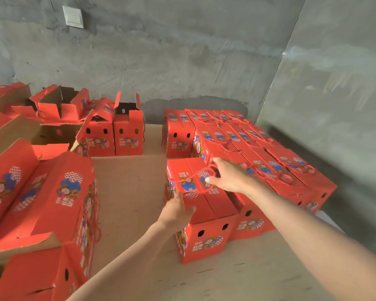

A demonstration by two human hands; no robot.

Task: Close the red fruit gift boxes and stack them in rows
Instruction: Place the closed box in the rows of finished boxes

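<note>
At the far left we see a heap of tipped red boxes (41,203) lying on their sides, some with brown flaps hanging loose; each carries a cartoon figure on a blue patch with red-and-white checks and some white lettering, too blurred for us to read. Behind them, against the grey wall (182,51), stand more open boxes (59,103), and just to their right two upright boxes (115,131) with lids raised and oval holes in their fronts. A pale switch plate (73,16) sits high on the wall. The plywood surface (128,192) runs bare down the middle. Next we come to the left hand (176,210), laid over the top left edge of the near closed box (206,216), thumb flat across the lid and fingers going down the side wall, pressing rather than pinching. This box stands upright on the surface, touching the box to its right. A red cord handle (193,174) lies looped across its lid. The right hand (228,177) rests on the far right part of that lid with fingers spread and nearly straight, touching the cord; we cannot tell whether it pinches it. Further right, reaching the corner, rows of closed boxes (248,137) stand packed side by side, cords lying on top
</note>
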